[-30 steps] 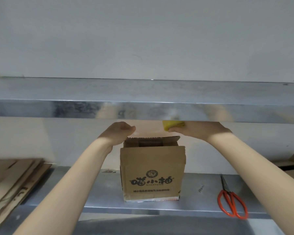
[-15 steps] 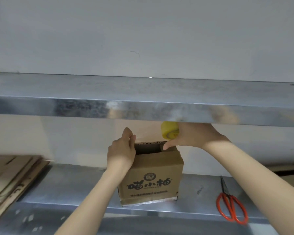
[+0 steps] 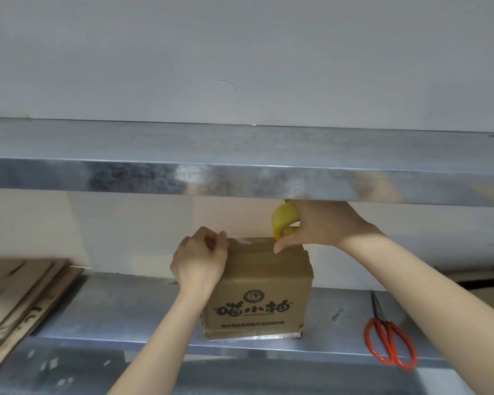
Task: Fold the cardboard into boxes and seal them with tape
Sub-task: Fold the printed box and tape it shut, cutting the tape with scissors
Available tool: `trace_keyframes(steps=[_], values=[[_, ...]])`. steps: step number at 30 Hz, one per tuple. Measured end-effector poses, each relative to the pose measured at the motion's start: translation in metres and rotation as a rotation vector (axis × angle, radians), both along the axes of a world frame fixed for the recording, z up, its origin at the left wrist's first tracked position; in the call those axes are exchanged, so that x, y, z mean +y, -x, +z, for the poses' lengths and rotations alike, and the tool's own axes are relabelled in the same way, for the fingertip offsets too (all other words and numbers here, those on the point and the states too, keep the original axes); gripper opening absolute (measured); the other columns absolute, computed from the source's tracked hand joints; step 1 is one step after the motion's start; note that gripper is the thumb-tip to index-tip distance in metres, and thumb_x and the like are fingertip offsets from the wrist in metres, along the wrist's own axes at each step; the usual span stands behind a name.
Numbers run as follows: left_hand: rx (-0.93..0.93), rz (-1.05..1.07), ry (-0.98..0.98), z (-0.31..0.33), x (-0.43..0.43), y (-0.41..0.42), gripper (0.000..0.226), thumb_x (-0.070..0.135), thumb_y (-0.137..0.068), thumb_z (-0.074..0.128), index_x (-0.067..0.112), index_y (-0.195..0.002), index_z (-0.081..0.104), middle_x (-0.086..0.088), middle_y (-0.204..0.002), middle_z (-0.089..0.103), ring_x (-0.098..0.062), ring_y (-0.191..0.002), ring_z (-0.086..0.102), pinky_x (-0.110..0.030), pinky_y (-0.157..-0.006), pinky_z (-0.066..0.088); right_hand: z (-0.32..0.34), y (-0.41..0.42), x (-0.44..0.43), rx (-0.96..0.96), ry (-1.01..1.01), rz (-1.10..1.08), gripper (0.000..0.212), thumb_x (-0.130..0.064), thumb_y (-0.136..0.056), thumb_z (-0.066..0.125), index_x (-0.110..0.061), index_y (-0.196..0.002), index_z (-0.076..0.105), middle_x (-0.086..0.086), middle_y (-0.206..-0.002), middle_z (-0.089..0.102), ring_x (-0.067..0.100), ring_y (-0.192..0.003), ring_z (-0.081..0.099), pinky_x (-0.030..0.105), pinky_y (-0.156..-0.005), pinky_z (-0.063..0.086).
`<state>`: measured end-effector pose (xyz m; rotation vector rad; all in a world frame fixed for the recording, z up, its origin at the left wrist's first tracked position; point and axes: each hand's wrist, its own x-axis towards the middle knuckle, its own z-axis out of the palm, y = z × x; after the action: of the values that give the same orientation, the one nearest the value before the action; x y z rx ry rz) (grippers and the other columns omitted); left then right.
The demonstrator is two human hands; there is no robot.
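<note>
Both arms stretching forward, forearms bare. Left forearm (image 3: 160,343) slanting up from bottom centre, wrist straight; left hand (image 3: 200,260) lying over upper left corner of box (image 3: 263,295), back facing camera, fingers curling over top edge, gripping it. Right forearm (image 3: 428,280) angling in from right edge; right hand (image 3: 322,223) holding tape roll (image 3: 283,220) just above box top, fingers curling round roll, thumb pointing down, tip touching box top

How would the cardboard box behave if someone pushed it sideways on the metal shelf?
The cardboard box probably slides easily: the metal shelf looks smooth. It may be light enough to shift, since the left hand grips its top corner while the right hand holds the tape roll there. Its flat walls look fairly stiff.
</note>
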<state>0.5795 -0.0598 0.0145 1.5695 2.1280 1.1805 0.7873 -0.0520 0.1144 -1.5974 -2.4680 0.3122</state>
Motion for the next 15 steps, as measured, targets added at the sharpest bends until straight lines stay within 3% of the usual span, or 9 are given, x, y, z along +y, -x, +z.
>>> trace_keyframes(steps=[3,8,12,15], values=[[-0.095,0.012,0.057,0.002,0.003,0.003,0.022,0.043,-0.092,0.053,0.029,-0.083,0.067,0.012,-0.083,0.067,-0.015,-0.079,0.055,-0.027,-0.065,0.036,-0.003,0.007,0.003,-0.052,-0.041,0.018,0.039,-0.061,-0.061,0.08,-0.03,-0.073,0.062,-0.021,-0.07,0.06,0.001,-0.069,0.056,0.022,-0.055,0.035],[-0.31,0.001,0.076,0.005,-0.004,0.005,0.022,0.035,-0.089,0.056,0.029,-0.074,0.071,0.01,-0.078,0.068,-0.015,-0.08,0.059,-0.03,-0.071,0.044,-0.009,0.016,0.006,-0.095,-0.087,0.068,0.06,-0.058,-0.054,0.085,-0.034,-0.071,0.033,-0.019,-0.069,0.057,-0.001,-0.062,0.05,0.024,-0.051,0.031],[-0.435,-0.017,0.113,0.015,-0.007,0.013,0.03,0.031,-0.088,0.055,0.026,-0.065,0.074,0.01,-0.077,0.068,-0.013,-0.078,0.057,-0.032,-0.071,0.045,-0.011,0.024,0.011,-0.103,-0.078,0.091,0.062,-0.057,-0.053,0.086,-0.033,-0.074,0.032,-0.019,-0.07,0.058,0.0,-0.062,0.05,0.026,-0.052,0.036],[-0.449,-0.053,0.135,0.018,-0.007,0.019,0.034,0.032,-0.091,0.052,0.028,-0.067,0.076,0.013,-0.08,0.071,-0.01,-0.082,0.057,-0.03,-0.072,0.046,-0.01,0.034,0.011,-0.183,-0.105,0.129,0.066,-0.056,-0.056,0.086,-0.029,-0.087,0.034,-0.019,-0.07,0.047,0.0,-0.061,0.043,0.025,-0.048,0.031]])
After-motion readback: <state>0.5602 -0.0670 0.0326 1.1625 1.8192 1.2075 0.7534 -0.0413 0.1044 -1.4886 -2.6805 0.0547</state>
